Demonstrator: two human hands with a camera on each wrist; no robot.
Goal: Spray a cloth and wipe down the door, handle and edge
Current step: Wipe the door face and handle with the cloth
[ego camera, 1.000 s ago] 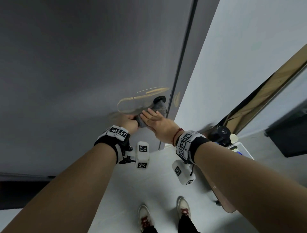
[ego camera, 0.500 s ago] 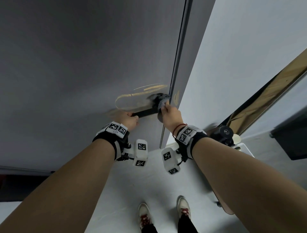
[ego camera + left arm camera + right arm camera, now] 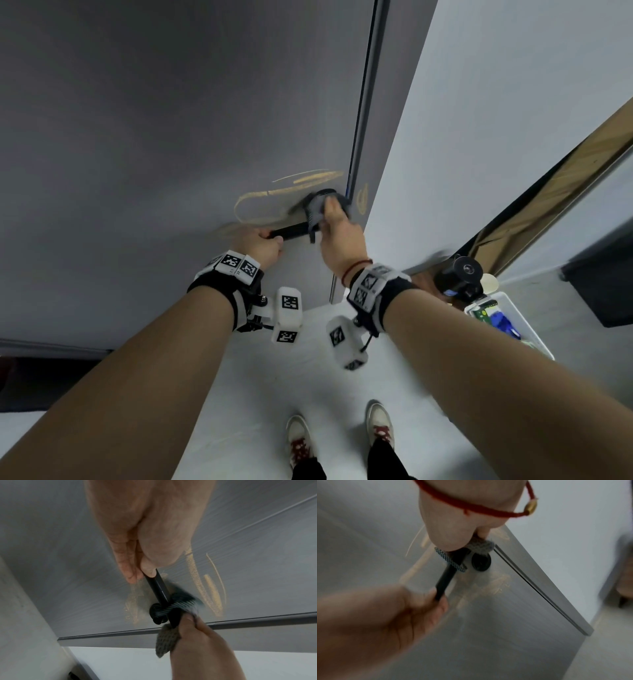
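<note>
Grey cloth (image 3: 317, 209) wrapped over the round base end of the black door handle (image 3: 291, 232), close beside the door edge (image 3: 363, 113). Right hand (image 3: 340, 236) curled around the cloth, pinching it against the handle. Left hand (image 3: 262, 245) gripping the free end of the handle, fingers and thumb closed around the bar. Grey door (image 3: 154, 120) marked with yellowish smears (image 3: 274, 195) above and beside the handle. Further out, pale wall (image 3: 479, 120), light floor (image 3: 260, 394), two white shoes (image 3: 299, 442), and at right a white bin (image 3: 513, 318) holding coloured items.
</note>
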